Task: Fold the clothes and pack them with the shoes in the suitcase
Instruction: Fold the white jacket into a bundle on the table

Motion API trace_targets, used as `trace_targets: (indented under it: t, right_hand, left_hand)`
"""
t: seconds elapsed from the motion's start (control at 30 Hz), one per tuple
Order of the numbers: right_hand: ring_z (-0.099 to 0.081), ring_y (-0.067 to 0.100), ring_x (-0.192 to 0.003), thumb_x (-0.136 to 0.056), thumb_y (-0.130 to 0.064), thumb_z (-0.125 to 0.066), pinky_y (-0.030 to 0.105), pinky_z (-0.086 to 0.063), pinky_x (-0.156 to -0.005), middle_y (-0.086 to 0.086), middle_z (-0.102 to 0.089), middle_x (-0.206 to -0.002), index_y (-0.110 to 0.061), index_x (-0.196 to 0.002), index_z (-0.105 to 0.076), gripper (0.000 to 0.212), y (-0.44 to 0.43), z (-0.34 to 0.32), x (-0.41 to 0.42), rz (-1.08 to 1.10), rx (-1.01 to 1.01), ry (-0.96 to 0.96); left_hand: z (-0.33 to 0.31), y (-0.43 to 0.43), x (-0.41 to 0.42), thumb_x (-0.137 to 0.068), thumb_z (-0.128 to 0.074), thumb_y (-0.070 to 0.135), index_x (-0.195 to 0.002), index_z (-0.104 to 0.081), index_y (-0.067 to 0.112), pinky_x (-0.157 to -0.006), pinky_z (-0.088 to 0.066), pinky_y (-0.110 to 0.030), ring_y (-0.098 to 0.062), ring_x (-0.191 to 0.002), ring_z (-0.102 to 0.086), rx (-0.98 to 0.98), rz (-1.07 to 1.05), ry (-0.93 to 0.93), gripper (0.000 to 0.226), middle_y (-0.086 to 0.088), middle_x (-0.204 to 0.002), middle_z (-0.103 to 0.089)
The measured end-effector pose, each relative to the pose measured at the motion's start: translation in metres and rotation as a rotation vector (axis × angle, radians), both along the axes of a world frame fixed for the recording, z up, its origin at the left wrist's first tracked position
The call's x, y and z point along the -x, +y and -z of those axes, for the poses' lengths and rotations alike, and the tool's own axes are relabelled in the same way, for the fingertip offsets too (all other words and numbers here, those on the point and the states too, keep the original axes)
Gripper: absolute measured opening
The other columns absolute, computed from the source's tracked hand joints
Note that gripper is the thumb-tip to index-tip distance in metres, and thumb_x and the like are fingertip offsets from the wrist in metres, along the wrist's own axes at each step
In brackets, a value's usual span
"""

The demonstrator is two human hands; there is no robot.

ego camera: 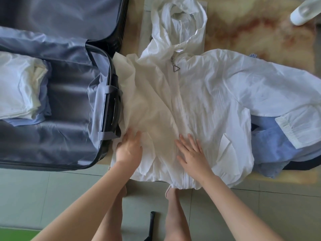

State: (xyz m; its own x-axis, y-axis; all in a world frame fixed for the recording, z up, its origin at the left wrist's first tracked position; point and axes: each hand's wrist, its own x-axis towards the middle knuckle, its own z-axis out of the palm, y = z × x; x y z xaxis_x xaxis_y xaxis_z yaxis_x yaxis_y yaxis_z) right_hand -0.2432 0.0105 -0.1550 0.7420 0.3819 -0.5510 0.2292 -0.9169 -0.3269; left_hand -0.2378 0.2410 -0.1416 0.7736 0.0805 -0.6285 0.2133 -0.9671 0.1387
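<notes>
Suitcase [69,136] lies open left of the jacket, its rim touching the jacket's left side. Inside, far left of the jacket, a folded stack of pale clothes [19,87] sits on the grey lining; its left part runs off frame.

My left hand [129,150] lies flat on the jacket's lower left, fingers straight, gripping nothing. The white hooded jacket [199,94] is spread front-up on the table [251,23], zipped, hood away from me, hem at the near edge. My right hand [192,152] presses flat just right of the zip near the hem, fingers spread, nothing pinched.

I judge the step as smoothing the jacket before folding. Next move, I reckon: bring the right sleeve [278,94], stretched out right, across the front, then fold hood and body.

Right of the jacket, a blue garment [271,148] lies bunched, partly under that sleeve; what kind, I cannot tell. Beyond the jacket's upper right, one white shoe [303,13] is cut by the frame; no second shoe in view. The jacket's left sleeve is hard to make out.
</notes>
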Motion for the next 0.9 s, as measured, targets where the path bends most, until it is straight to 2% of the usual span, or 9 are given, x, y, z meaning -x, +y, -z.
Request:
trace_targets:
  t: [0.07, 0.13, 0.23, 0.4, 0.5, 0.57, 0.7, 0.8, 0.9]
  right_hand:
    - [0.020, 0.014, -0.145, -0.101, -0.032, -0.027, 0.035, 0.015, -0.117, -0.008, 0.008, -0.159, -0.024, -0.152, 0.000, 0.058, 0.006, -0.003, -0.006, -0.004, -0.059, -0.072]
    - [0.019, 0.013, -0.145, -0.098, -0.038, -0.019, 0.035, 0.014, -0.117, -0.007, 0.010, -0.159, -0.024, -0.151, 0.004, 0.059, 0.019, -0.004, -0.015, -0.017, -0.080, -0.093]
    - [0.022, 0.013, -0.144, -0.102, -0.036, -0.028, 0.036, 0.013, -0.118, -0.009, 0.020, -0.156, -0.023, -0.151, 0.011, 0.064, 0.035, 0.001, -0.032, -0.008, -0.055, -0.043]
    - [0.023, 0.018, -0.144, -0.103, -0.035, -0.028, 0.038, 0.018, -0.116, -0.009, 0.024, -0.154, -0.021, -0.152, 0.007, 0.062, 0.040, 0.015, -0.046, -0.065, 0.023, 0.058]
    - [0.017, 0.019, -0.146, -0.102, -0.032, -0.034, 0.039, 0.020, -0.113, -0.009, 0.014, -0.159, -0.024, -0.153, -0.001, 0.061, 0.038, 0.014, -0.051, -0.084, -0.018, 0.036]
    - [0.000, 0.018, -0.148, -0.100, -0.025, -0.041, 0.038, 0.012, -0.115, -0.005, -0.004, -0.161, -0.022, -0.152, -0.016, 0.058, 0.037, 0.008, -0.064, -0.018, -0.115, -0.024]
    - [-0.038, 0.020, -0.135, -0.090, -0.015, -0.049, 0.036, -0.021, -0.112, 0.009, -0.043, -0.147, -0.011, -0.134, -0.053, 0.045, 0.034, -0.013, -0.121, 0.214, -0.343, -0.307]
    - [-0.030, 0.023, -0.141, -0.093, -0.012, -0.054, 0.041, -0.022, -0.116, 0.007, -0.033, -0.153, -0.012, -0.141, -0.044, 0.049, 0.031, -0.027, -0.173, 0.219, -0.317, -0.398]
    - [-0.016, 0.025, -0.146, -0.093, -0.016, -0.057, 0.038, -0.011, -0.117, 0.005, -0.020, -0.158, -0.015, -0.147, -0.034, 0.059, 0.028, -0.031, -0.217, 0.176, -0.225, -0.415]
  left_hand:
    - [-0.007, -0.008, -0.012, -0.092, -0.049, 0.013, -0.144, -0.033, 0.013, -0.100, -0.041, -0.042, -0.030, -0.137, -0.033, 0.110, -0.007, -0.231, 0.054, -0.016, -0.154, -0.020]
    - [-0.010, -0.015, -0.030, -0.092, -0.051, 0.013, -0.148, -0.027, 0.013, -0.112, -0.028, -0.048, -0.033, -0.144, -0.019, 0.160, 0.085, -0.386, 0.061, -0.017, -0.157, -0.014]
    - [-0.008, -0.022, -0.057, -0.100, -0.038, 0.024, -0.152, 0.000, 0.019, -0.118, -0.003, -0.043, -0.025, -0.146, 0.013, 0.133, 0.141, -0.242, 0.065, -0.009, -0.159, 0.014]
    - [0.013, -0.002, -0.071, -0.102, -0.029, 0.040, -0.152, 0.001, 0.020, -0.115, -0.011, -0.048, -0.026, -0.147, 0.006, -0.089, 0.119, 0.138, 0.061, -0.004, -0.160, 0.012]
    - [0.009, -0.002, -0.073, -0.101, -0.034, 0.036, -0.151, -0.011, 0.017, -0.113, -0.018, -0.044, -0.028, -0.146, -0.003, -0.120, 0.045, 0.082, 0.058, -0.005, -0.160, 0.002]
    - [0.007, -0.009, -0.078, -0.099, -0.038, 0.032, -0.147, -0.020, 0.014, -0.111, -0.021, -0.044, -0.028, -0.144, -0.008, -0.103, 0.009, -0.039, 0.054, -0.010, -0.156, -0.009]
    - [0.005, -0.023, -0.094, -0.100, -0.036, 0.037, -0.152, 0.002, 0.021, -0.115, -0.003, -0.054, -0.028, -0.146, 0.014, 0.047, 0.138, -0.221, 0.067, -0.012, -0.158, 0.014]
    - [0.009, -0.035, -0.103, -0.096, -0.033, 0.055, -0.148, 0.019, 0.032, -0.110, 0.007, -0.062, -0.027, -0.142, 0.027, 0.046, 0.285, -0.145, 0.077, -0.007, -0.153, 0.032]
    - [0.024, -0.026, -0.108, -0.088, -0.050, 0.057, -0.146, 0.024, 0.034, -0.109, 0.005, -0.067, -0.027, -0.139, 0.032, -0.032, 0.294, 0.087, 0.096, -0.008, -0.149, 0.039]
